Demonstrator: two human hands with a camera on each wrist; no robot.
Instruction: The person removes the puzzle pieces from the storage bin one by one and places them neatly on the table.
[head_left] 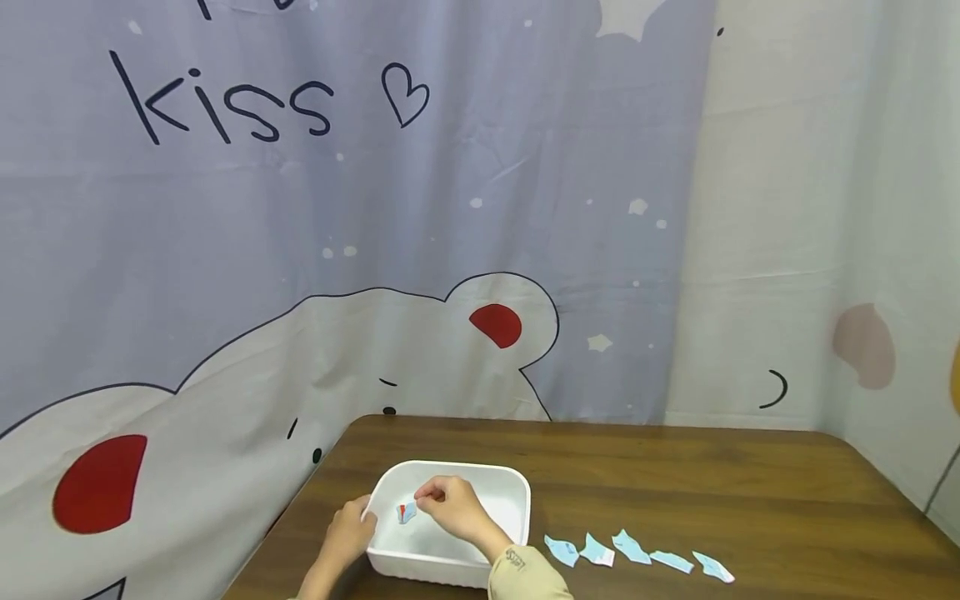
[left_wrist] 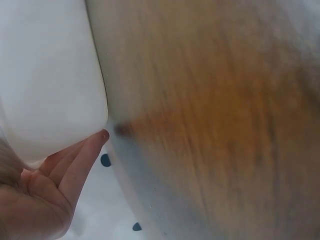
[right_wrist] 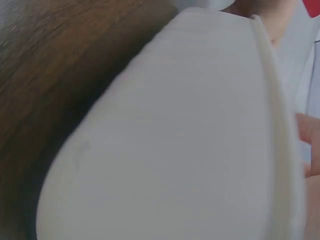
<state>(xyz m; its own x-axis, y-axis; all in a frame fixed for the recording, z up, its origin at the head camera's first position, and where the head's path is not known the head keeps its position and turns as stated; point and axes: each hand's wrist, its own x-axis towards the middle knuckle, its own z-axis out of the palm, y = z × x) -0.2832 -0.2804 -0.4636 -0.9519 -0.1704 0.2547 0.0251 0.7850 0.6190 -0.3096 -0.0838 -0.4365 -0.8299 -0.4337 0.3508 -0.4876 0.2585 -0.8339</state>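
Observation:
My left hand (head_left: 349, 532) grips the left side of a white plastic bin (head_left: 517, 500), thumb at the rim. In the left wrist view its fingers (left_wrist: 82, 165) lie along the bin's outer wall. Over the bin's inside, my right hand (head_left: 453, 506) is bent at the fingers, thumb and forefinger pinching the corner of a small light-blue paper piece (head_left: 406, 512) with a red mark. The bin's outer wall (right_wrist: 165, 135) fills most of the right wrist view, with part of the right hand (right_wrist: 312, 145) at the edge.
Several irregular light-blue paper pieces (head_left: 630, 547) lie in a slanting row on the brown wooden table (head_left: 750, 492), right of the bin. Behind the table hangs a printed curtain (head_left: 450, 208). The table's left edge runs close to the left forearm.

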